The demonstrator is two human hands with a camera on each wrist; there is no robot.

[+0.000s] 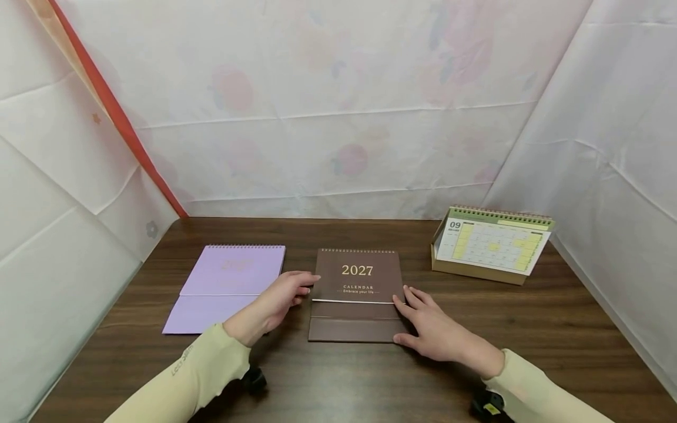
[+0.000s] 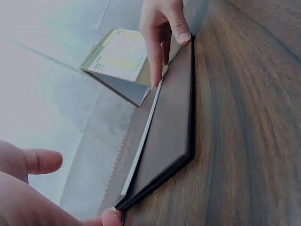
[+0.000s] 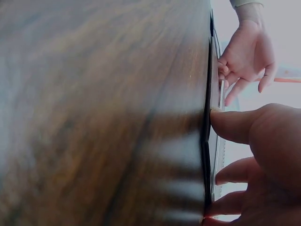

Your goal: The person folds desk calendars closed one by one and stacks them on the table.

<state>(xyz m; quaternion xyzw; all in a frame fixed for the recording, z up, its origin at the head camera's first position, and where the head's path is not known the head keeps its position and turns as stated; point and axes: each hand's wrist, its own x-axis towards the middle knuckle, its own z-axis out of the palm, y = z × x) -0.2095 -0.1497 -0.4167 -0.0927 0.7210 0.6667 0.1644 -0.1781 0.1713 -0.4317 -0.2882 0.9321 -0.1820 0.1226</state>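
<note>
A brown 2027 desk calendar [image 1: 357, 273] lies flat on the table in the head view, its spiral edge at the far side and its base panel [image 1: 354, 330] at the near side. My left hand [image 1: 282, 298] is at its left edge, fingertips touching the side. My right hand [image 1: 436, 328] rests along the right edge, fingers spread and fairly straight, with the thumb [image 3: 237, 125] at the near right part. In the left wrist view, a fingertip [image 2: 112, 216] of my left hand meets the calendar's edge. To the left lies a purple calendar [image 1: 233, 276], partly covered by my left wrist.
A propped-up desk calendar [image 1: 492, 244] with a green top and a page marked 09 stands at the back right. The dark wooden table [image 1: 338, 382] meets white cloth walls [image 1: 338, 147] at the back and sides. A red strip [image 1: 121, 117] runs down the left corner.
</note>
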